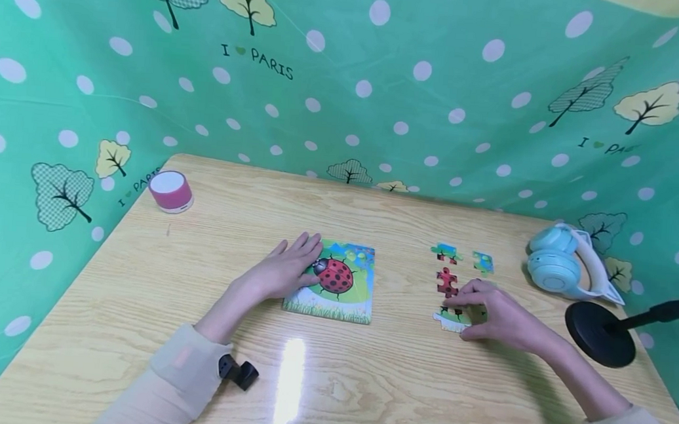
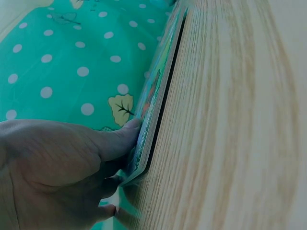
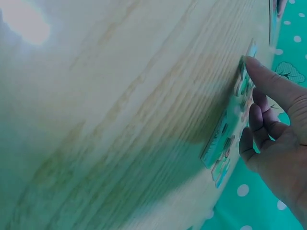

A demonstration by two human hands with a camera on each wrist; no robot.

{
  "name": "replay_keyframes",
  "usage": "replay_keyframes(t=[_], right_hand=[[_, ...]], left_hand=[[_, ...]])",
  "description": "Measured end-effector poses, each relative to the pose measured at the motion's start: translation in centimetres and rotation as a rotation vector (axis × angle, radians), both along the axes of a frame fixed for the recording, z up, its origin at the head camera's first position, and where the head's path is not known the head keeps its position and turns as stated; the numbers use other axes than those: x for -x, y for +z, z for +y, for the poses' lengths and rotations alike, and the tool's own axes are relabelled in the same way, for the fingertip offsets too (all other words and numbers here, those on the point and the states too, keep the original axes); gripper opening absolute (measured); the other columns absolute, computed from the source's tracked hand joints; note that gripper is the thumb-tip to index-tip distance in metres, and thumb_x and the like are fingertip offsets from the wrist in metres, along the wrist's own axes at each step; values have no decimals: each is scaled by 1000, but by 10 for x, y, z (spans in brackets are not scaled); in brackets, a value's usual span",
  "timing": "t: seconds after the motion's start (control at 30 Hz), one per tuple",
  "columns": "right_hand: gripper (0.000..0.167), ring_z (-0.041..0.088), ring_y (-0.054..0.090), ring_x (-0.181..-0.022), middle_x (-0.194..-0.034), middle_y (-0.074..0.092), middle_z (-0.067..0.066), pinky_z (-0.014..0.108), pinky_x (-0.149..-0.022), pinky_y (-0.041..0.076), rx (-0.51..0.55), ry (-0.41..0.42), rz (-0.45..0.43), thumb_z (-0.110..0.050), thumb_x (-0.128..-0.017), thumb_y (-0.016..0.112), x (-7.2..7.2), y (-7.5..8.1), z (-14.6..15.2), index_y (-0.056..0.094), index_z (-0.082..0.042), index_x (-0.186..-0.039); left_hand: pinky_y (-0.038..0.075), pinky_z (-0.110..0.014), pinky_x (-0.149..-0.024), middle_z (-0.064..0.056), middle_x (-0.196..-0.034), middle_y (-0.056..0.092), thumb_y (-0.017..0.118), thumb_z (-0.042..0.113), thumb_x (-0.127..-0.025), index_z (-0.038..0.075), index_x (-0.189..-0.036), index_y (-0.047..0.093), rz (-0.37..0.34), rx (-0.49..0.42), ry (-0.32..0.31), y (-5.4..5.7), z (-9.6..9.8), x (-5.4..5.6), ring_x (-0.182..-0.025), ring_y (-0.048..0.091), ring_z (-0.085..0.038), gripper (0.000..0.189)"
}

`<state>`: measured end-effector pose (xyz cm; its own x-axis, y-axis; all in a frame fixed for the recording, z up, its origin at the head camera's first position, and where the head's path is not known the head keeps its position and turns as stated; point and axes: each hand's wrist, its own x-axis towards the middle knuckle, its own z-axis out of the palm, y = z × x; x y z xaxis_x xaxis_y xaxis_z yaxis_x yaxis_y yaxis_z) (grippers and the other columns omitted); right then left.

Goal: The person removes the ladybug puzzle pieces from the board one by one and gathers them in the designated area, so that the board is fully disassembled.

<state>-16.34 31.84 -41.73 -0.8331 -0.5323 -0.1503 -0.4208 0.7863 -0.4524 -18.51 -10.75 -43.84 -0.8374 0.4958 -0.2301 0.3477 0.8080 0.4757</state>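
Observation:
A square ladybug picture puzzle [image 1: 341, 307] lies flat on the table. My left hand [image 1: 288, 271] rests across its left side, fingers stretched out; the left wrist view has the thumb [image 2: 122, 139] on its top face near a corner. To the right lie loose jigsaw pieces, among them a red spotted piece [image 1: 446, 282], a blue-green one [image 1: 446, 251] and a corner piece [image 1: 483, 262]. My right hand [image 1: 500, 318] holds a grass-edged puzzle piece [image 1: 451, 321] between thumb and bent fingers, at the near end of this group. Its palm hides part of the group.
A pink round speaker [image 1: 172, 192] stands at the far left of the wooden table [image 1: 363, 384]. Light-blue headphones [image 1: 554, 266] and a black stand base [image 1: 599, 334] are on the right. A green dotted curtain [image 1: 345, 127] hangs behind the table.

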Motion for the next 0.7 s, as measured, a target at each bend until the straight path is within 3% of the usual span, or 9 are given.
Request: replay_keyframes(t=[0.17,0.43,0.57,0.7], right_hand=[[47,17,61,-104,-115,67,-2,27,-78,54,58,4,35,-21,-79,89,5,1,-4,76,-21,-124],[40,24,61,-93,-117,67,10,28,-69,53,203,-7,75,-18,-90,80,29,14,-31,72,-10,-128],[39,21,60,-98,-123,65,10,30,-73,54,236,-59,72,-25,-95,75,39,26,-57,70,-15,-133],[38,20,59,-108,-125,67,5,37,-88,55,322,-89,80,-25,-97,73,46,32,-87,69,-17,-134]], left_hand=[[5,-61,-131,-15,-174,9,52,31,-108,1,-163,21,-3,-8,5,0,0,0,-162,5,-36,70],[4,-60,-131,-15,-174,9,54,32,-106,2,-163,21,-7,-16,23,3,0,-2,-162,4,-37,72],[5,-60,-131,-14,-174,10,56,33,-106,3,-163,22,-7,-17,35,4,0,-3,-162,5,-35,73],[6,-60,-131,-14,-174,10,58,33,-105,3,-162,23,2,-25,49,1,1,-3,-162,6,-35,74]])
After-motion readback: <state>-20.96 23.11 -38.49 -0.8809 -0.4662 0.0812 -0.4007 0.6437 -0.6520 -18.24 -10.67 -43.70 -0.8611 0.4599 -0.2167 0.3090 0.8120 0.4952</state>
